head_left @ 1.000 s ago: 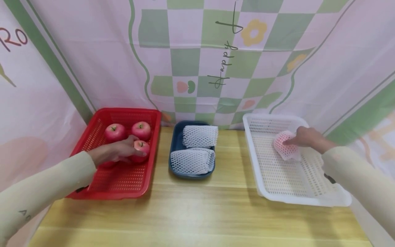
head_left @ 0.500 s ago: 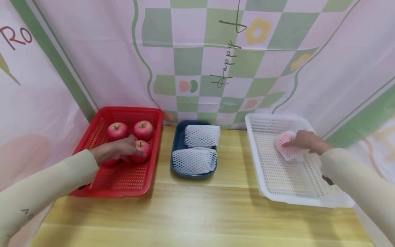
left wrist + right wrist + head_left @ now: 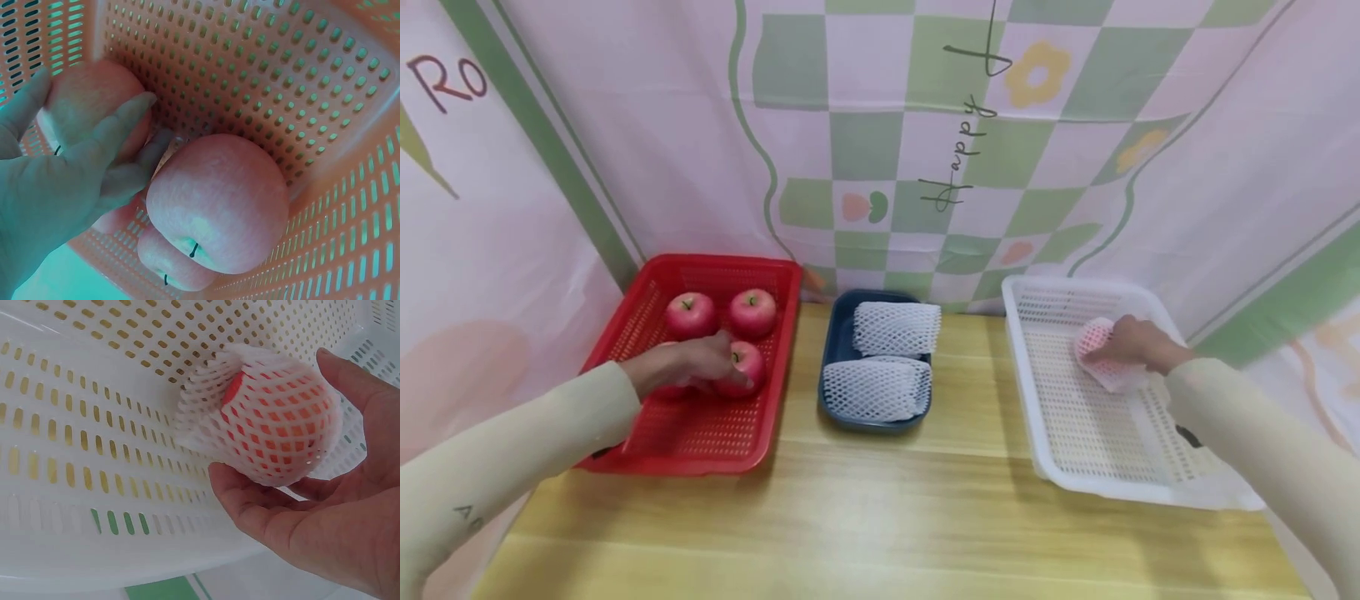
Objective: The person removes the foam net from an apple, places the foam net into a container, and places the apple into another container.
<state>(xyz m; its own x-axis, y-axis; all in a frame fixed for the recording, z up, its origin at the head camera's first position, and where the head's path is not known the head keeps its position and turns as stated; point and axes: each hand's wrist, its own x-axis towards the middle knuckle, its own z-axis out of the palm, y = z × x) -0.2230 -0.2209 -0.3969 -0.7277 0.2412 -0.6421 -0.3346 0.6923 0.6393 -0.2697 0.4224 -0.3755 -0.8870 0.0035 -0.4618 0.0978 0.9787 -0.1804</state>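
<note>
In the red basket [image 3: 700,437], my left hand [image 3: 688,364] holds an apple [image 3: 749,364], thumb on one side and fingers on the other. Other red apples lie around it, including a large apple [image 3: 219,200] beside my fingers in the left wrist view. Over in the white basket [image 3: 1075,429], my right hand [image 3: 1138,343] curves round an apple in a white foam net [image 3: 281,419]. Its fingers pass beneath the netted fruit and the thumb lies along the far side. Part of that apple is hidden by the hand in the head view.
Between the baskets stands a dark blue tray [image 3: 841,342] bearing white foam net sleeves [image 3: 876,390]. All three containers rest on a wooden table [image 3: 880,508]. A printed curtain [image 3: 865,142] hangs close behind them.
My right hand has shifted slightly left over the netted apple and covers more of it. The left hand stays at the same apple. The head view has turned a little left.
</note>
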